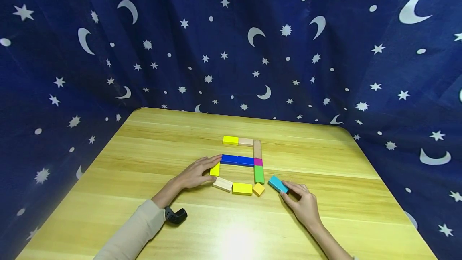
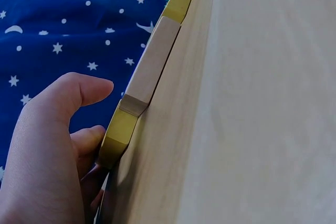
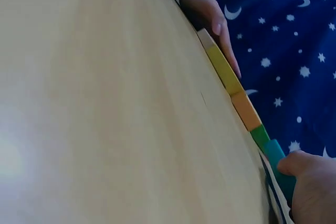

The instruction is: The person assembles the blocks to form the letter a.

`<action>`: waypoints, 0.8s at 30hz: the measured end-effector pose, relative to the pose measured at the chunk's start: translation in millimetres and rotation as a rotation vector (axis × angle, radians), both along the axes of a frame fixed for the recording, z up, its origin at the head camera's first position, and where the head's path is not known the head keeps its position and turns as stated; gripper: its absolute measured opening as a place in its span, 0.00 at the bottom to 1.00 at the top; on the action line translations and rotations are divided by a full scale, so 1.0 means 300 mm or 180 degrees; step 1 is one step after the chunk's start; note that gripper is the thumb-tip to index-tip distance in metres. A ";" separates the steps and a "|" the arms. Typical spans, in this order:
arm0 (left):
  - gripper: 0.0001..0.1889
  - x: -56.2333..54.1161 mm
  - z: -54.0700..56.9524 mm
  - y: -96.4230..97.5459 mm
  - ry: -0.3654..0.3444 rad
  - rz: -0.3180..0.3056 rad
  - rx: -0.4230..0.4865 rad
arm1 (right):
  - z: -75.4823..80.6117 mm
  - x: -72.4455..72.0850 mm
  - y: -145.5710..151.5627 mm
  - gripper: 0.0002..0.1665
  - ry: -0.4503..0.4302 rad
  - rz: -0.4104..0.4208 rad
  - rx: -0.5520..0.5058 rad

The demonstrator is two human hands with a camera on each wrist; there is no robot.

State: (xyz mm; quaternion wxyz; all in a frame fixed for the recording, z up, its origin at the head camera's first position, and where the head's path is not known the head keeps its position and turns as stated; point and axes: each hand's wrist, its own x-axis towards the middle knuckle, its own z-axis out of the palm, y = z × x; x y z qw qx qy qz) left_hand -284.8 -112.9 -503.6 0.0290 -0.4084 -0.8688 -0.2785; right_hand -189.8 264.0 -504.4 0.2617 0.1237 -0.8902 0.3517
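At the right of the shape, my right hand (image 1: 304, 204) pinches a light blue wooden block (image 1: 278, 183) between thumb and fingers. Its thumb also presses against that block in the right wrist view. My left hand (image 1: 196, 173) lies at the shape's left side, fingers extended. Its fingertips reach the end of a dark blue block (image 1: 229, 159) and the upright yellow block (image 1: 215, 169), while the thumb is close to a plain wood block (image 1: 222, 184). A second yellow block (image 1: 242, 188) and an orange cube (image 1: 258, 189) continue along the near side.
A green block (image 1: 259, 174), a magenta cube (image 1: 258, 162) and a plain block (image 1: 257, 149) form the right side. Another plain block (image 1: 246, 142) and a yellow block (image 1: 230, 140) lie at the top. Behind the wooden table (image 1: 173, 127) hangs a starry blue curtain (image 1: 231, 71).
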 end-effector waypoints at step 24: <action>0.37 0.001 0.004 -0.001 -0.0009 0.0026 -0.0065 | 0.009 0.013 -0.021 0.24 0.0077 0.0344 0.0251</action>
